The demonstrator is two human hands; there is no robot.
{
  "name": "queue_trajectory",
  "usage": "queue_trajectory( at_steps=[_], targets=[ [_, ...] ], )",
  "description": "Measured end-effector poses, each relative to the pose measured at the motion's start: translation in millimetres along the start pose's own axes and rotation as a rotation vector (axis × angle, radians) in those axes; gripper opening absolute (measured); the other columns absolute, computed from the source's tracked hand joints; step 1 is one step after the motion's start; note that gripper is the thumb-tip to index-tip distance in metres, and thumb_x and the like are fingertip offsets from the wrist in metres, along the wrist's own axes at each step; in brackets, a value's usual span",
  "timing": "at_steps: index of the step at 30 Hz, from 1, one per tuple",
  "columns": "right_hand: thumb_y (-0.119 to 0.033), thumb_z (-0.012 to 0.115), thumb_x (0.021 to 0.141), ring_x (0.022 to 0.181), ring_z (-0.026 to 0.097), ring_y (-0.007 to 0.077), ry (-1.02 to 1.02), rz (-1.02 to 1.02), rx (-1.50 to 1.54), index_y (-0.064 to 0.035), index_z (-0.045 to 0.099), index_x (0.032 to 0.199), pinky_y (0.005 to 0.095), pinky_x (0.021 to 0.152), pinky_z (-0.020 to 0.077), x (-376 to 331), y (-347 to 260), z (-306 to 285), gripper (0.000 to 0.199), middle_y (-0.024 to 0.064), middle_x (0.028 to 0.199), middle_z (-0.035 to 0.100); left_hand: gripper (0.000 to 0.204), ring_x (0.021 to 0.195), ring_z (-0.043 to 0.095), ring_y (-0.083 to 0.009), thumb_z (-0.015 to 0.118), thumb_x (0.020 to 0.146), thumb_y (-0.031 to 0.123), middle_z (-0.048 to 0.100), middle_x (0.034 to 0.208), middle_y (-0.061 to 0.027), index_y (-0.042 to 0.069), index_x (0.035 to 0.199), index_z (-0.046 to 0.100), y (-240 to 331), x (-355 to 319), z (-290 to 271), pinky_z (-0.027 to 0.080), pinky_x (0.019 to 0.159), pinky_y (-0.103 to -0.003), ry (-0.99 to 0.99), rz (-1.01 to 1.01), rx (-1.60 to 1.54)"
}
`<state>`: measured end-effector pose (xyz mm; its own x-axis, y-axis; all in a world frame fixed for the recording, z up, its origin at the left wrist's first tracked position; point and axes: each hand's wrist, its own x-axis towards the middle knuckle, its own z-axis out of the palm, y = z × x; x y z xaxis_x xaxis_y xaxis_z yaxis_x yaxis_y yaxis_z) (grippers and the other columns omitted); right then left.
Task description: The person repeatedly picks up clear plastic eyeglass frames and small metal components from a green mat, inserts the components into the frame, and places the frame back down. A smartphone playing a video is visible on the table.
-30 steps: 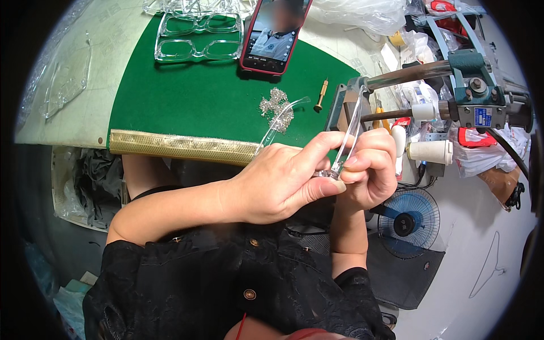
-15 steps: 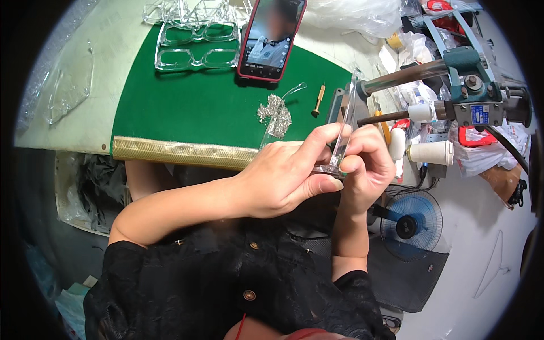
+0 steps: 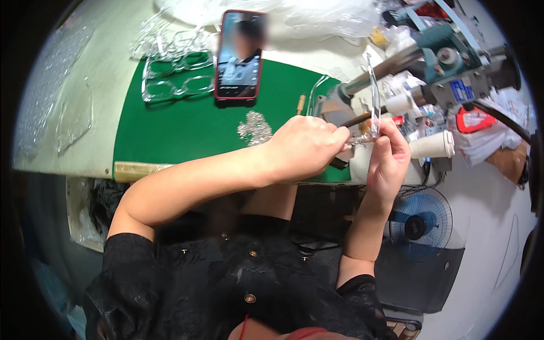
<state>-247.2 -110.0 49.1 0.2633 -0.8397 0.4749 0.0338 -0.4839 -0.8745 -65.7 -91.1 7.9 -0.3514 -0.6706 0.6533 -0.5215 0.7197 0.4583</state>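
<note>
A pale table (image 3: 68,158) is seen across the upper left, and a green mat (image 3: 181,124) with a gold strip along its near edge is laid over it. At the upper right a machine (image 3: 447,68) with a grey-green head and a metal rod pointing left is mounted beside the mat. A blue fan (image 3: 419,224) is placed below it, on the floor side. White plastic bags (image 3: 317,17) are heaped at the far edge of the table.

A red-cased phone (image 3: 239,56) is lying screen up on the far part of the mat, and clear eyeglass fronts (image 3: 175,85) are stacked just left of it. White spools (image 3: 433,144) are set under the machine head.

The left hand (image 3: 303,147) and right hand (image 3: 388,156) are brought together at the mat's right edge, just in front of the machine's rod. A clear frame (image 3: 374,102) is held upright between them: the right hand's fingers are closed on its lower end, and the left hand's fingertips are pinched against the same spot. A small heap of silver parts (image 3: 255,126) is lying on the mat just left of the left hand, and a small wooden peg (image 3: 301,103) is resting beyond it.
</note>
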Motion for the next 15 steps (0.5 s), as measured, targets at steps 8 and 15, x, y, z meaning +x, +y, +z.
queue_trajectory(
  at_steps=[8, 15],
  targets=[
    [-0.018, 0.063, 0.091, 0.077, 0.053, 0.009, 0.196, 0.029, -0.064, -0.0003, 0.061, 0.097, 0.0222, 0.072, 0.0399, 22.8, 4.9, -35.0, 0.019, 0.0006, 0.083, 0.06, 0.021, 0.062, 0.062, -0.0342, 0.055, 0.091, 0.021, 0.06, 0.065, -0.0155, 0.003, 0.081, 0.051, 9.3, 49.8, 28.4, 0.047, 0.053, -0.044, -0.004, -0.059, 0.024],
    [-0.013, 0.063, 0.09, 0.08, 0.051, 0.0085, 0.246, 0.002, -0.057, -0.0015, 0.06, 0.096, 0.0219, 0.076, 0.0385, 34.0, 10.1, -49.6, 0.014, 0.0001, 0.089, 0.059, 0.023, 0.058, 0.06, -0.0354, 0.055, 0.092, 0.021, 0.059, 0.062, -0.0156, 0.003, 0.079, 0.05, 8.1, 68.5, 45.0, 0.047, 0.052, -0.045, 0.038, -0.072, 0.008]
  ],
)
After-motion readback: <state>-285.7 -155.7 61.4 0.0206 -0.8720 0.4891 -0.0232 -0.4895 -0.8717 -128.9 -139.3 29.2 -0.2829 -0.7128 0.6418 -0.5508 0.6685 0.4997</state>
